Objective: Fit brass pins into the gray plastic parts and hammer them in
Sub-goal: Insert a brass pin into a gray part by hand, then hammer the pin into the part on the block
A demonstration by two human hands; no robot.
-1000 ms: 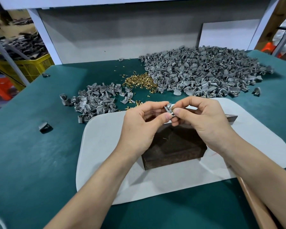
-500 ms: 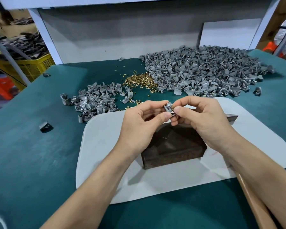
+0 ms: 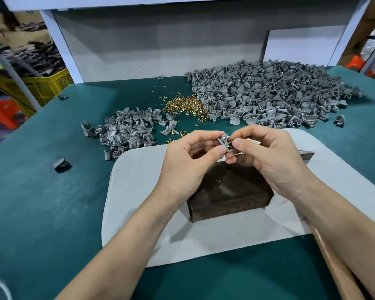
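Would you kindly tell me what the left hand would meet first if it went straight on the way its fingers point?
The left hand, pinching the gray part, points rightward at the right hand, which holds the same part; it would likely meet those fingertips first, though depth is unclear.

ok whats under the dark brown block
A pale mat lies under the dark brown block. The left hand and right hand, pinching a gray part, hide its far edge.
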